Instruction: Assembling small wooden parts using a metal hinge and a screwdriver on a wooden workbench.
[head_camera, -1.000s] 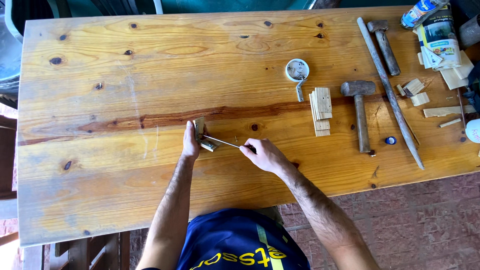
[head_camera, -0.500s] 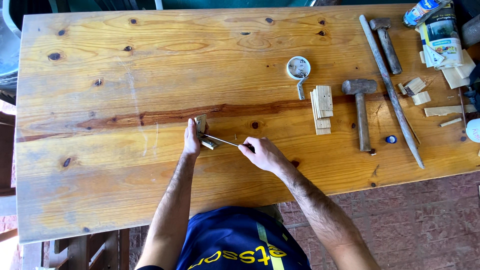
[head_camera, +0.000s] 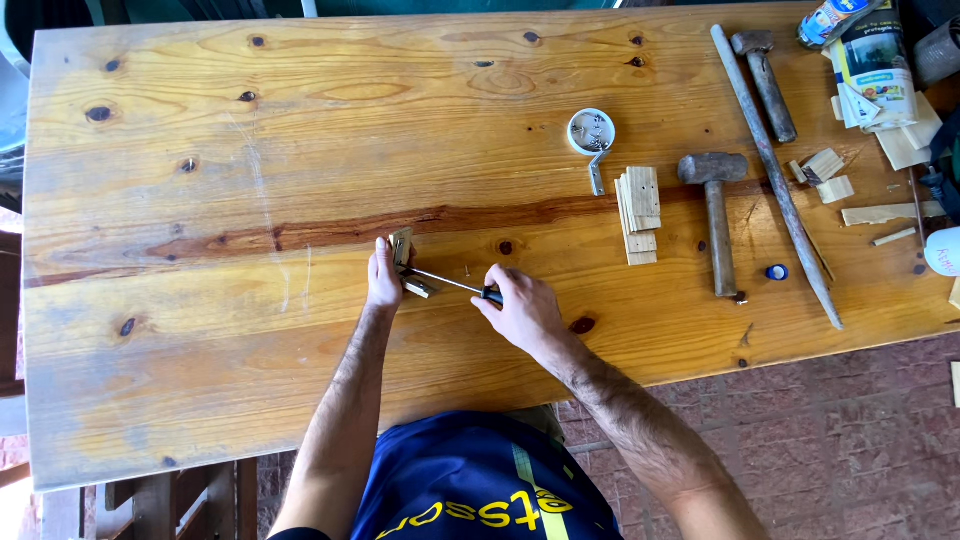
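Hinge (head_camera: 403, 247) being pinned to surface (head_camera: 200, 380) under left hand (head_camera: 384, 282); screwdriver (head_camera: 445, 281) lying left-right, tip toward hinge, fingers (head_camera: 490, 296) of right hand (head_camera: 522, 312) gripping handle.

Two bare hands are at work, the left hand (head_camera: 384, 280) and the right hand (head_camera: 520, 310), sharing one screwdriver (head_camera: 445, 282). Two hammers (head_camera: 712, 215) lie at the right, beside one long rod (head_camera: 775, 175). One white dish (head_camera: 591, 132) sits far of one stack of wood strips (head_camera: 637, 212).
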